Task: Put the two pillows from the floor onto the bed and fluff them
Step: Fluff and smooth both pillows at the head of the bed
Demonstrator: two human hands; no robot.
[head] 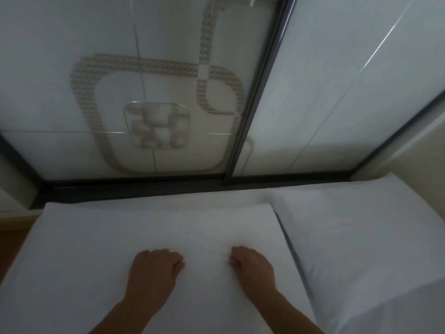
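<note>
A large white pillow [120,237] lies flat across the bed right below me. My left hand [154,271] and my right hand [252,266] both rest on its top, fingers curled inward, a short gap between them. Whether the fingers pinch the fabric is unclear; the left hand is slightly blurred. A second white pillow [361,237] lies to the right, its edge touching the first one along a dark seam.
A frosted glass sliding panel [168,92] with a beige looped pattern and a dark frame [255,104] stands just behind the bed head. A strip of brown floor [12,239] shows at the far left. A beige wall [428,160] rises at the right.
</note>
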